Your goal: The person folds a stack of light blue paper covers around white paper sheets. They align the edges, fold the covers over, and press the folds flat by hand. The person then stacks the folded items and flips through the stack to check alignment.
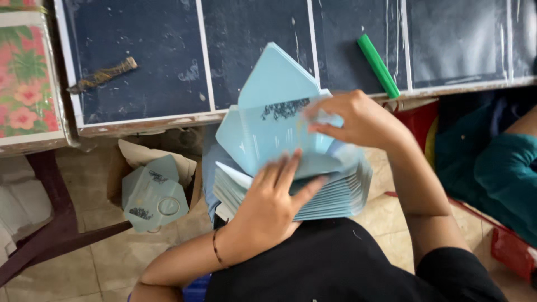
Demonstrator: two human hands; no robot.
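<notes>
- Pinching fingers of the right hand gripped the top pale-blue paper envelope.
- Left hand pressed flat, fingers spread, on the thick stack of pale-blue envelopes.

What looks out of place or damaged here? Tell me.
A few light blue envelopes lie loose in an open cardboard box on the floor, apart from the stack under the left hand. The dark table top is scuffed and chipped along its front edge. The right hand holds the top envelope.
</notes>
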